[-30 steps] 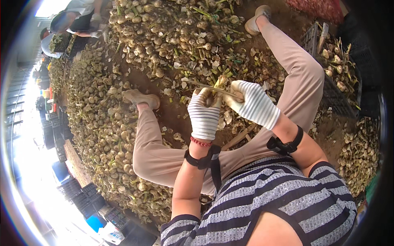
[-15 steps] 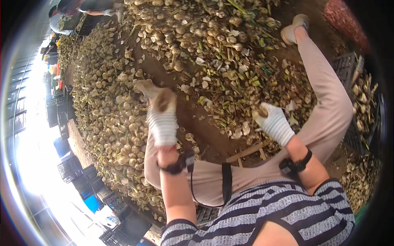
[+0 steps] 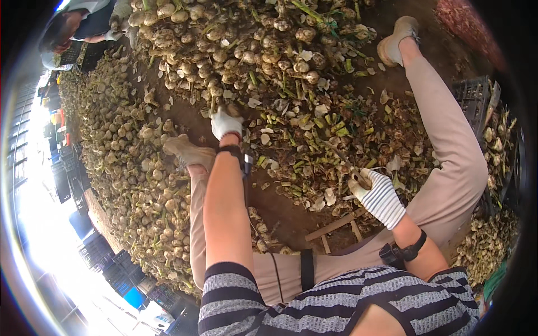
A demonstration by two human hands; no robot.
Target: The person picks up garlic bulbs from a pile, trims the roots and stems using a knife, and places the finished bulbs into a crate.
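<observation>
I sit on the dirt floor with my legs apart, facing a big heap of garlic bulbs. My left hand, in a white glove, is stretched far forward to the heap's near edge. Its fingers curl over a garlic bulb with a stalk. My right hand, in a striped white glove, rests low by my right thigh. It grips a cutting tool whose thin blade points up and left over the cut stalks and skins.
More garlic lies piled along the left and at the right. Another person crouches at the top left. Black crates stand at the lower left and one at the right. A small wooden frame lies between my legs.
One second ago both hands held a bulb together before my chest. Since then my left hand has reached out to the heap and my right hand has dropped to the right.
</observation>
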